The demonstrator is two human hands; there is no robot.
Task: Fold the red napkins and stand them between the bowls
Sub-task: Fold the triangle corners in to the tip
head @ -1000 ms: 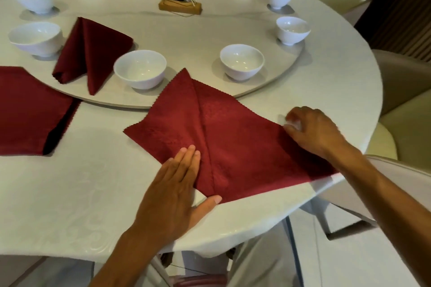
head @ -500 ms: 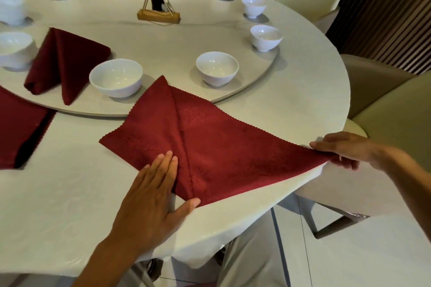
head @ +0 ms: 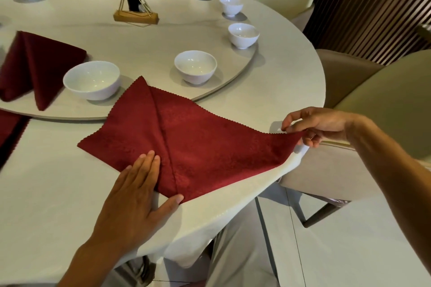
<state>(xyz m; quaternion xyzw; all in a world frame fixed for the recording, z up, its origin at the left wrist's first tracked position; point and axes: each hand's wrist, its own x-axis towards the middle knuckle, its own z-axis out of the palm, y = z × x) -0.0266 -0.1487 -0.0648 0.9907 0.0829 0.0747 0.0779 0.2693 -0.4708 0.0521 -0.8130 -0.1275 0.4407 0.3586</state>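
The red napkin (head: 186, 137) is spread flat at the table's (head: 46, 193) near edge, just short of two bowls (head: 92, 80). Its near corner is pinned by the flat, straight-fingered left hand (head: 133, 195), probably to anchor the crease. The right corner is pinched and lifted by the right hand (head: 314, 125), likely for folding inward.

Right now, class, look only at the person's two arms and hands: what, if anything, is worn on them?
Both forearms are bare as far as the frame shows: no sleeve, watch or bracelet. The left hand wears no glove and no ring that I can see. The right hand is also ungloved; a small glint by one finger might be a ring, too small to tell.
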